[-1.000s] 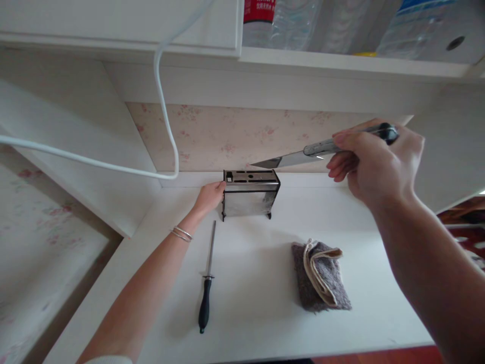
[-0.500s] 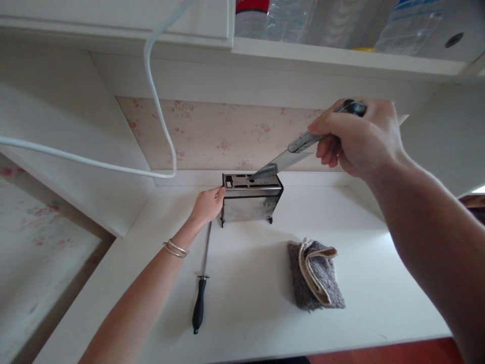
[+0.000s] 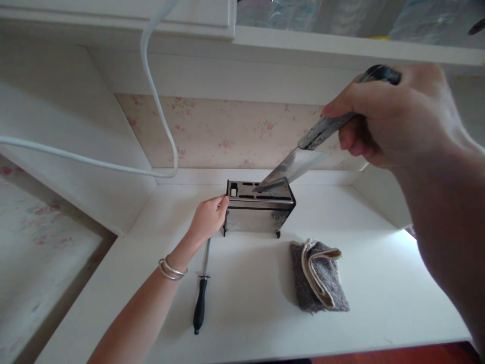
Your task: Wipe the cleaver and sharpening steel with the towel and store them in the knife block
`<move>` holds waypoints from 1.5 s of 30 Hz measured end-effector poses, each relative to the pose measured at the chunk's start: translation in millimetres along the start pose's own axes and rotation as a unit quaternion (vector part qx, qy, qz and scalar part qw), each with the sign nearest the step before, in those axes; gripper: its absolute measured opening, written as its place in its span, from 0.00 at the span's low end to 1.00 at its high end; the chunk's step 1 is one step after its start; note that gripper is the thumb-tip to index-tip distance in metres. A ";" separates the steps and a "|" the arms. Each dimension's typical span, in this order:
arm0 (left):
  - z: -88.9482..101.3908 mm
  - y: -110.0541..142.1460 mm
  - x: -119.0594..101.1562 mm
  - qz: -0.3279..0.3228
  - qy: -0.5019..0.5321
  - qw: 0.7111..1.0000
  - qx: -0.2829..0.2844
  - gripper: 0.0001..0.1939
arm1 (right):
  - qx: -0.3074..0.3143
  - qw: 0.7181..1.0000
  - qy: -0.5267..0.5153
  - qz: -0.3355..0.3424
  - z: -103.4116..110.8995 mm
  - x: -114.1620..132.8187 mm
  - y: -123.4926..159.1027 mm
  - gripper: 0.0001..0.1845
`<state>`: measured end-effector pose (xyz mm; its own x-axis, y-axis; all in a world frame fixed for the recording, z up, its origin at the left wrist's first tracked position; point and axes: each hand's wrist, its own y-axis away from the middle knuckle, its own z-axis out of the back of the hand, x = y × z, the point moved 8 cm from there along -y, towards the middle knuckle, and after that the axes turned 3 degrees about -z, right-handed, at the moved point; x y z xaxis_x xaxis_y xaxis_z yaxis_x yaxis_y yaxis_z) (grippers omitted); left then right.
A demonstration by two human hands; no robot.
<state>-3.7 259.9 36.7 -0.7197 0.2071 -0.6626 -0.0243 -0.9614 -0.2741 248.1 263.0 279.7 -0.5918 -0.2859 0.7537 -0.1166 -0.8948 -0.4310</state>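
My right hand (image 3: pixel 394 108) is wrapped round the dark handle of a broad-bladed kitchen knife (image 3: pixel 293 167), held slanting down to the left. The knife's tip is at the slotted top of a metal knife block (image 3: pixel 252 220); I cannot tell whether it is inside a slot. With thumb and fingers my left hand (image 3: pixel 208 217) pinches the block's left upper edge. A honing steel (image 3: pixel 200 306) with a black handle lies on the counter below my left hand, its rod's far end near the block.
A folded grey-brown towel (image 3: pixel 320 275) with a cream edge lies on the white counter (image 3: pixel 246 313). A white cable (image 3: pixel 155 96) hangs at the upper left. Overhead, a cupboard shelf (image 3: pixel 341 48) holds clear plastic items. Side panels flank the counter.
My right hand and the knife have risen and come nearer the camera. The knife block has shifted a little right and toward me, with my left hand still at its edge.
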 end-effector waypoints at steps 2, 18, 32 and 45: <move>0.0 7.1 -1.2 0.002 0.004 1.000 -0.002 0.22 | -0.001 1.000 0.020 -0.011 3.2 -0.6 2.8 0.20; -2.5 26.8 2.3 0.022 0.069 0.997 -0.031 0.23 | -0.005 0.997 0.075 0.018 14.0 -1.9 1.8 0.23; -9.3 87.8 45.5 0.101 0.148 0.980 -0.088 0.20 | 0.171 0.964 0.201 -0.034 -59.5 -31.1 3.3 0.20; -19.1 166.4 59.0 0.103 0.008 0.994 -0.032 0.15 | 0.287 0.928 0.236 -0.028 -127.1 -91.6 25.4 0.14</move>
<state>-36.9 115.6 -61.3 -0.6937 0.0094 -0.7202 0.1683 -0.9701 -0.1747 198.0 310.0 136.7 -0.8969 -0.1725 0.4071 0.2058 -0.9778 0.0391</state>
